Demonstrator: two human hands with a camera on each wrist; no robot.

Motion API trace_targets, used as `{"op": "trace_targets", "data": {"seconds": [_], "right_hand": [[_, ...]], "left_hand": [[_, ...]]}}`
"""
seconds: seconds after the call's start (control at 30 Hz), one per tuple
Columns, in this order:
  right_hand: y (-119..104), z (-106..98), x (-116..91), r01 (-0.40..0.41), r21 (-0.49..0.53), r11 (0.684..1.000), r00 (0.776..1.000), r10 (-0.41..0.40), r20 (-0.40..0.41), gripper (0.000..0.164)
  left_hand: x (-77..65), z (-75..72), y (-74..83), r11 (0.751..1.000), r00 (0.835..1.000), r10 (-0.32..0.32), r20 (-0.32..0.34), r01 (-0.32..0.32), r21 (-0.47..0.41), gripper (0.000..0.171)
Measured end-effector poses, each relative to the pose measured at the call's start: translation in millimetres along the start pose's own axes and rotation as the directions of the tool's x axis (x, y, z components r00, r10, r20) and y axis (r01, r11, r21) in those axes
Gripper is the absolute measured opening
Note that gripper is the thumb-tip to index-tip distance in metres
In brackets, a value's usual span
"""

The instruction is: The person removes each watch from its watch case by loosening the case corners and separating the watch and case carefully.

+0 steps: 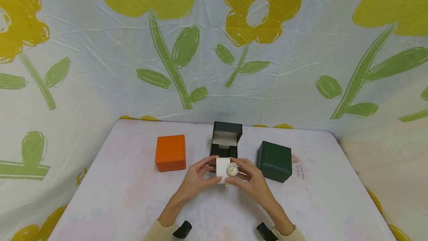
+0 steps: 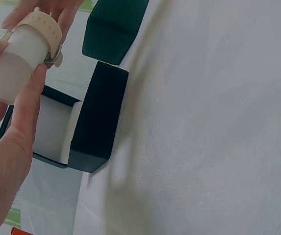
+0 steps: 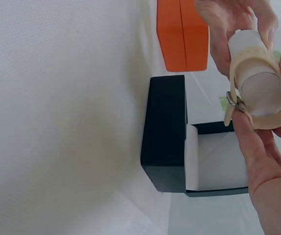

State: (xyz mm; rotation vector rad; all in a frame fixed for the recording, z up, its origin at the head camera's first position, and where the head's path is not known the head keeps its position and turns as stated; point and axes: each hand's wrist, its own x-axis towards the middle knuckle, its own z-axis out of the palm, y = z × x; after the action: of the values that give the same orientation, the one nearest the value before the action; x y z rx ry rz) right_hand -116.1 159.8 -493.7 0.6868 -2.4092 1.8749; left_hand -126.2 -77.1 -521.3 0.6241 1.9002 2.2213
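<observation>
A white watch pillow [image 1: 221, 164] is held up between both hands, in front of an open dark watch box [image 1: 228, 127]. My left hand [image 1: 195, 181] pinches the pillow by its left end, thumb in front and fingers behind. Around the pillow's right part runs the cream strap of a wristwatch [image 1: 232, 169] with a round pale dial. With thumb and fingertips, my right hand [image 1: 252, 182] grips the watch from the right. Both wrist views show the strap [image 3: 253, 58] looped round the pillow [image 2: 20, 61], its metal buckle [image 3: 235, 101] next to the right fingertips.
An orange box [image 1: 170, 151] stands to the left on the white table [image 1: 127, 181], its lid down. To the right is a closed dark green box [image 1: 275, 161]. A flower-printed cloth [image 1: 284, 84] hangs behind the table's back edge.
</observation>
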Motion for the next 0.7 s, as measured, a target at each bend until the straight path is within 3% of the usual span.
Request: {"op": "trace_targets", "data": {"seconds": [0.2, 0.43, 0.53, 0.7], "right_hand": [[-1.8, 3.6, -1.3, 0.019, -0.082, 0.996, 1.000, -0.020, -0.022, 0.050], [-7.9, 3.4, -2.2, -0.076, -0.186, 0.980, 0.994, 0.059, -0.096, 0.031], [-8.8, -0.4, -2.2, -0.085, -0.178, 0.980, 0.994, 0.073, -0.078, 0.032], [-7.4, -5.9, -1.7, -0.133, -0.082, 0.988, 0.991, 0.132, -0.020, 0.035]], "left_hand": [[-0.7, 2.1, -1.3, 0.999, 1.000, -0.002, -0.030, 0.003, 0.043, 0.066], [0.1, 2.6, -4.4, 0.996, 0.998, -0.019, -0.057, 0.024, 0.092, 0.068], [0.6, 1.2, -4.2, 0.995, 0.998, -0.030, -0.062, 0.036, 0.094, 0.068], [0.1, -2.2, -2.1, 0.996, 0.998, -0.025, -0.055, 0.030, 0.087, 0.069]]}}
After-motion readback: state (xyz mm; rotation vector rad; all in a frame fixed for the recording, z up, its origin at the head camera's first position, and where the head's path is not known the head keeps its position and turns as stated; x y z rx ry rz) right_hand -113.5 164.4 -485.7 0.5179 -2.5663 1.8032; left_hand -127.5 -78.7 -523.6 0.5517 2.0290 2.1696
